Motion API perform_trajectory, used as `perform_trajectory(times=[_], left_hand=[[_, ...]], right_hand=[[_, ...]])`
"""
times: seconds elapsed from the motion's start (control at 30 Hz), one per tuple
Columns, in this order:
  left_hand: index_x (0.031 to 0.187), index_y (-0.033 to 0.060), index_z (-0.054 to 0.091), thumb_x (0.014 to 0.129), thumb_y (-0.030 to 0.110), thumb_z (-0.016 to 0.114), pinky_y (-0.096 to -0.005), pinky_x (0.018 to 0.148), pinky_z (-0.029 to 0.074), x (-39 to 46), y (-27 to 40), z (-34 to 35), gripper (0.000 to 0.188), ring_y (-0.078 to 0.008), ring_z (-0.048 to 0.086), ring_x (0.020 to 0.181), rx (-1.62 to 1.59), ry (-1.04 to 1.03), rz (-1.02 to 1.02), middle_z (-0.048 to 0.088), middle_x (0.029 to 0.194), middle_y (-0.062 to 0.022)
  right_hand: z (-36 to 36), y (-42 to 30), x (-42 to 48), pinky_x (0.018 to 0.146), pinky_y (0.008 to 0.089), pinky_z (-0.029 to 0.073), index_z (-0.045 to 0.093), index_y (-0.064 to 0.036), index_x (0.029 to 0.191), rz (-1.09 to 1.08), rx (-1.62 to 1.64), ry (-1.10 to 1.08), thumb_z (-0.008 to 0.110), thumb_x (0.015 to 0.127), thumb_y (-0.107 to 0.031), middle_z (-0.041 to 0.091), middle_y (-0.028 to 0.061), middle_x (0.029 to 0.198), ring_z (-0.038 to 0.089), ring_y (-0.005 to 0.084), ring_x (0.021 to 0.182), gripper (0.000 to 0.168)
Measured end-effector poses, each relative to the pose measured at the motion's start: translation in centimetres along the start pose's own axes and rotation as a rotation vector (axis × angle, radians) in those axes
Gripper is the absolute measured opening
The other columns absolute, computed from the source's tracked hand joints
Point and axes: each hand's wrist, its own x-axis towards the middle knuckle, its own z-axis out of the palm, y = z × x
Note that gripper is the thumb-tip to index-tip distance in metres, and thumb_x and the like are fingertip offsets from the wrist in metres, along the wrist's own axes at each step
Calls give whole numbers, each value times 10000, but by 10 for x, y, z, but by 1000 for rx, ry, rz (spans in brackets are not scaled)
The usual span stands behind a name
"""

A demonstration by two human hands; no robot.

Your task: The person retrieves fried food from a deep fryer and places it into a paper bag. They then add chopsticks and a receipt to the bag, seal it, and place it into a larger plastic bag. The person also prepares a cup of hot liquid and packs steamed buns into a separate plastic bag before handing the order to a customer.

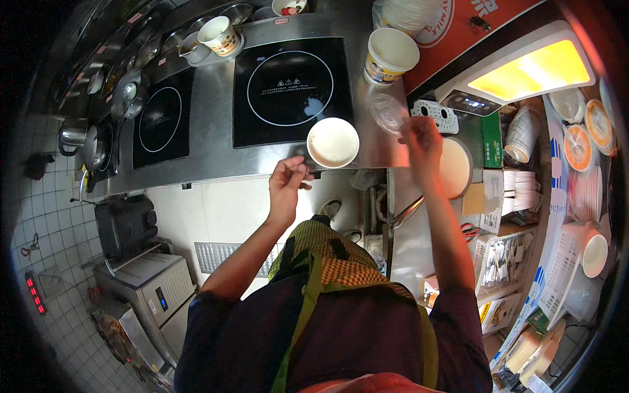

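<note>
A cup of pale, milky liquid (333, 143) stands at the front edge of the steel counter, beside the induction hob. Just left of and below it, my left hand (291, 182) hovers with bent fingers and nothing visible in it. My right hand (423, 140) is at a clear plastic lid (387, 114) on the counter; whether its fingers grip the lid's edge cannot be told. Under my right forearm, partly hidden, is a pan of pale liquid (455, 168) with a metal handle. Behind the lid stands a printed paper tub (392, 55).
A large induction hob (291, 91) and a smaller one (161, 118) are set in the counter. A lit heat lamp (530, 73) juts in at right. Scissors (469, 231) and a basket of wrapped utensils (506, 260) lie right. Another printed tub (219, 37) stands at the back.
</note>
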Motion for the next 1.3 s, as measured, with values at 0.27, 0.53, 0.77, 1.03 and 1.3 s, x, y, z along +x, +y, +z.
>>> perform_trajectory(times=[0.27,0.53,0.77,1.03,1.3], left_hand=[[1188,50,577,1018,332,531,-293,694,524,25,34,26,332,-108,579,809,29,-8,87,624,981,-33],[1155,32,594,983,206,603,-242,621,511,33,38,24,245,-76,561,738,138,-66,161,618,907,-17],[1133,15,607,959,117,628,-236,577,527,39,38,25,203,-70,572,712,62,-51,129,630,895,-17],[1156,4,613,956,30,596,-222,577,526,38,39,26,203,-61,548,674,57,-57,111,599,849,2],[1155,3,607,951,2,582,-216,611,510,37,41,26,205,-62,547,676,41,-48,103,577,819,5]], right_hand=[[43,-63,-54,858,376,454,615,-79,938,-715,-844,-391,615,820,-121,597,106,1169,593,240,985,125],[61,-69,-42,846,370,418,624,-96,917,-825,-941,-544,622,809,-158,562,79,1187,540,235,1020,125],[69,-68,-29,819,364,414,633,-99,923,-851,-862,-512,674,771,-227,556,75,1054,530,236,1007,203],[70,-60,-32,878,419,408,633,-69,916,-805,-883,-556,770,719,-313,565,94,1128,518,272,1084,342],[99,-60,-9,1110,542,284,496,-1,1334,-783,-861,-483,719,748,-545,421,246,1390,385,414,1315,830]])
